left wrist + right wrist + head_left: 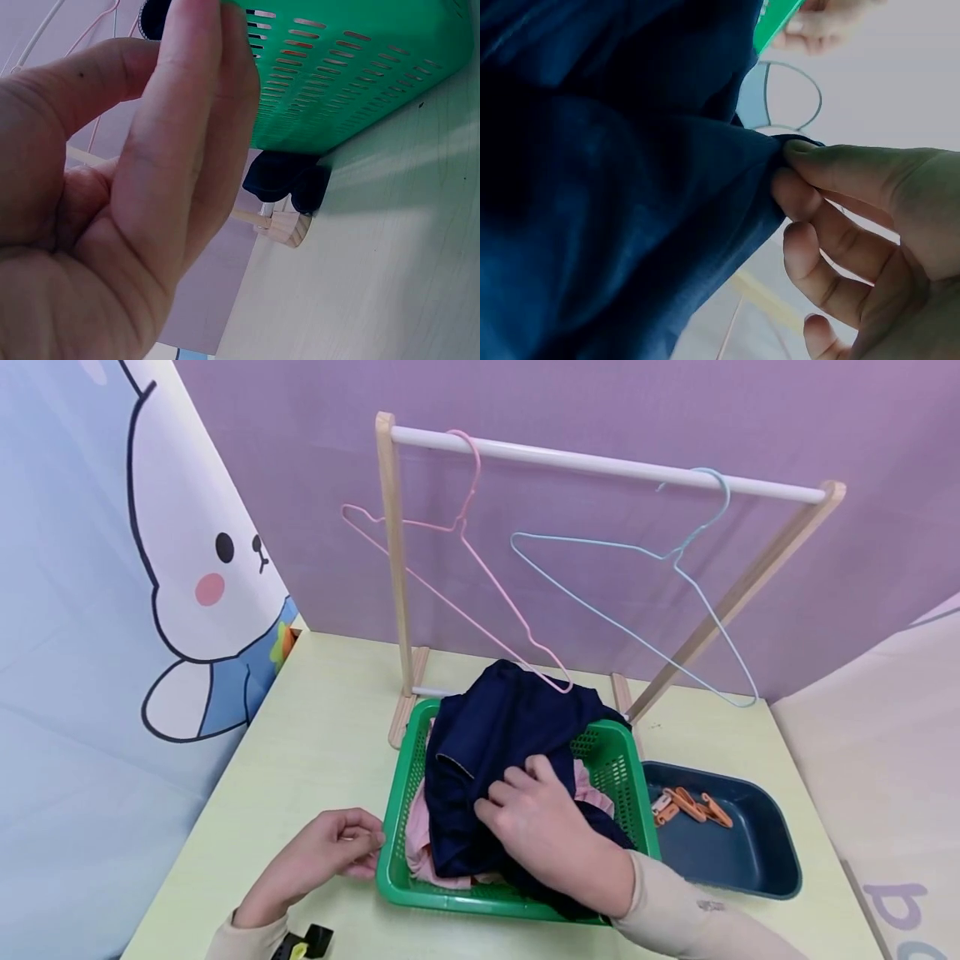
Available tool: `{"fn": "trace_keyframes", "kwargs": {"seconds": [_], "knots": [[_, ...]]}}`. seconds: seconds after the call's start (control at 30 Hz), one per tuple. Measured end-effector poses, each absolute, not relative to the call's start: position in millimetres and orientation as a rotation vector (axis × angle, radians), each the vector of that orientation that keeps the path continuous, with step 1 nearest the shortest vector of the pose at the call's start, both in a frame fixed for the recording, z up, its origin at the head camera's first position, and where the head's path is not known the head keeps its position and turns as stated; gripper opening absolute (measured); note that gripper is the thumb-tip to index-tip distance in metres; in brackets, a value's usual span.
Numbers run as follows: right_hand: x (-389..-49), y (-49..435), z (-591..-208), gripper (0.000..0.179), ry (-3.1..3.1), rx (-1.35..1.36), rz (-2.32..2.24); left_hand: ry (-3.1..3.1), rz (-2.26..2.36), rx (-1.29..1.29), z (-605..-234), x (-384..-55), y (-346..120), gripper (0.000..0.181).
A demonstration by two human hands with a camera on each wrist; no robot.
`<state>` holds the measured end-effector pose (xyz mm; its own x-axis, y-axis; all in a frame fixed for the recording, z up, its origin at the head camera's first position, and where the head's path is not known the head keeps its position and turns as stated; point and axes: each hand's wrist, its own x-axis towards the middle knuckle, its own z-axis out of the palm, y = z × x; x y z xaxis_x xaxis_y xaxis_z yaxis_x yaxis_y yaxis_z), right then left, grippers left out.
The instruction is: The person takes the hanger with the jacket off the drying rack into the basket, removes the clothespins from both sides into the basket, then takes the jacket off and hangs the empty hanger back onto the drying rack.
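Note:
My right hand [536, 827] pinches a fold of a dark navy garment [652, 195] between thumb and fingertips, and the fabric is drawn up to a point there. The garment lies heaped in a green plastic basket [397, 897] and spills over its back rim. Pink clothing [420, 831] shows beneath it, mostly hidden. At the basket's left side is my left hand [326, 852], fingers loosely bent, with the thumb tip right at the rim. In the left wrist view, its fingers [169, 142] overlap the slotted basket wall [337, 75], and their tips run out of the picture.
Behind the basket stands a wooden rack with a white rail [600, 462]. On it hang a pink hanger [491, 581] and a light blue hanger [611, 539]. A dark tray [757, 860] with several orange clothespins [693, 806] sits to the right on the pale table [300, 760].

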<state>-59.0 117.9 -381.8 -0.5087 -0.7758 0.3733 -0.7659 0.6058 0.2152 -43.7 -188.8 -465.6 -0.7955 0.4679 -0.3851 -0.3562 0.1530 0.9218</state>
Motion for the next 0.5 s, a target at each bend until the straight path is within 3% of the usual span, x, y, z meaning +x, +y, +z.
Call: {"fn": "trace_keyframes", "kwargs": {"seconds": [0.3, 0.5], "knots": [[-56, 116, -386, 0.019, -2.556, 1.259, -0.226, 1.817, 1.717, 0.12, -466, -43, -189, 0.025], [-54, 128, -369, 0.012, -2.688, 1.236, -0.311, 1.819, 1.721, 0.12, -466, -43, -189, 0.026]]}}
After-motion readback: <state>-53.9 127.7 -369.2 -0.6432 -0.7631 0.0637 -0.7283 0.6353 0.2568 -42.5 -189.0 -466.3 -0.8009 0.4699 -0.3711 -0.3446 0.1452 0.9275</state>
